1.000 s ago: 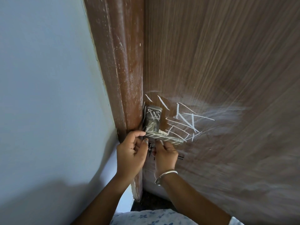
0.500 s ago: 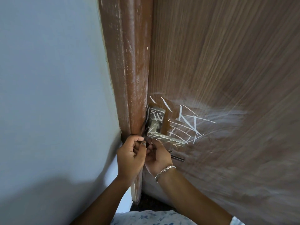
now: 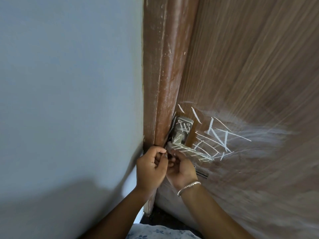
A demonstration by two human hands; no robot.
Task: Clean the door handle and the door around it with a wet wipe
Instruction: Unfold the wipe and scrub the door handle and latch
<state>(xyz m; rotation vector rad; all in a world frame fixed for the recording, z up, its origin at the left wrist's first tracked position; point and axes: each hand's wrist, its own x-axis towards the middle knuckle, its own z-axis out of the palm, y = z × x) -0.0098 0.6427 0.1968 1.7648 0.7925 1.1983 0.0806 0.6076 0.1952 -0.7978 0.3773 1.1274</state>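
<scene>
The metal lever door handle (image 3: pixel 186 145) sits on the brown wood-grain door (image 3: pixel 250 75), both scribbled with white chalk lines. A pale chalky smear spreads over the door to the right of the handle. My left hand (image 3: pixel 150 168) and my right hand (image 3: pixel 181 169) meet just below the handle's left end, fingers curled toward each other and touching. Whatever lies between the fingertips is hidden. No wipe shows. A silver bracelet (image 3: pixel 189 185) circles my right wrist.
The scuffed brown door frame (image 3: pixel 164 66) runs up beside the handle, against a pale blue wall (image 3: pixel 69 83). A dark metal piece (image 3: pixel 202 174) sticks out of the door under the handle, behind my right hand. Dark floor (image 3: pixel 164 219) shows below.
My right hand has shifted left from under the lever to meet my left hand. The view has drifted so the door and handle sit further right.
</scene>
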